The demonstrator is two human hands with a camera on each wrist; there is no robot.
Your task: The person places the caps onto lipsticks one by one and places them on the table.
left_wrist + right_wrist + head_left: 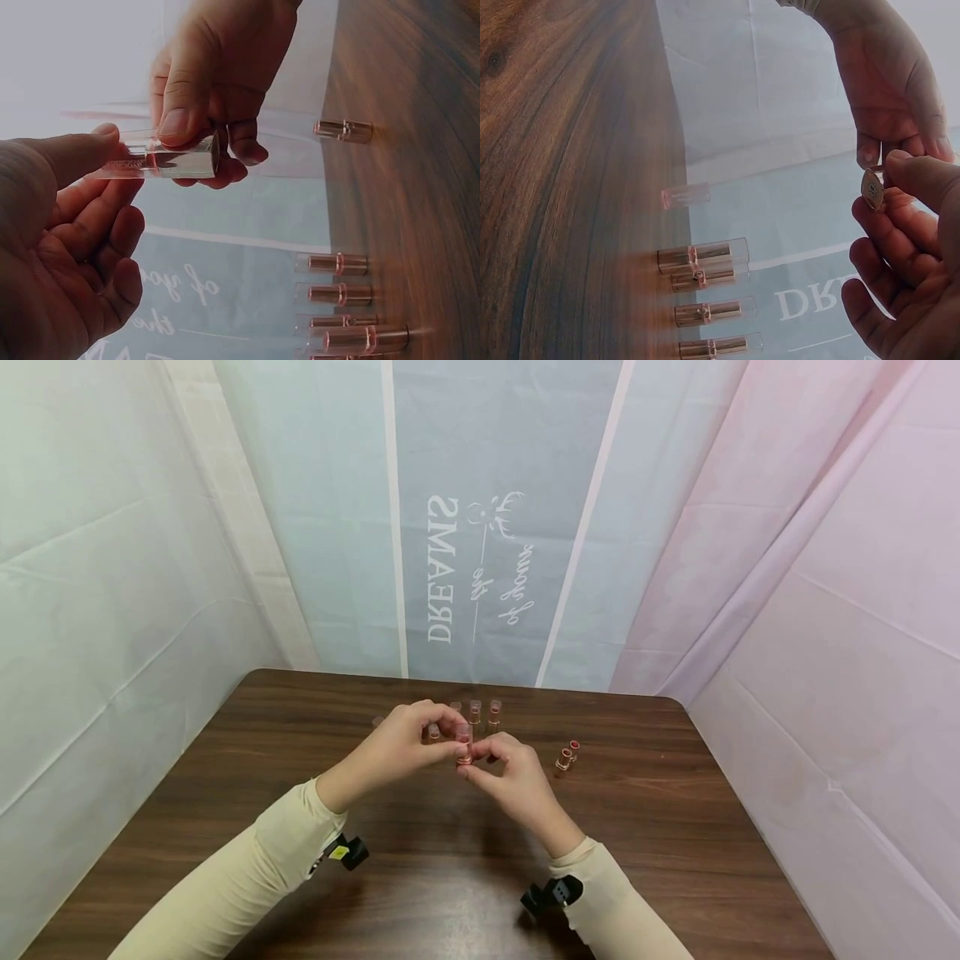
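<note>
Above the middle of the table, both hands hold one lipstick with a clear cap and a shiny gold-pink base. My left hand pinches the clear cap between thumb and fingers. Opposite it, my right hand pinches the base near its bottom end. The cap sits over the tube in the left wrist view. Behind the hands stand several capped lipsticks, some partly hidden by the left hand. To the right of the right hand are two lipstick tubes without clear caps.
A small clear pinkish cap stands apart from the row, at the left hand's far side. The dark wooden table ends at a printed curtain behind, with white cloth hanging on both sides.
</note>
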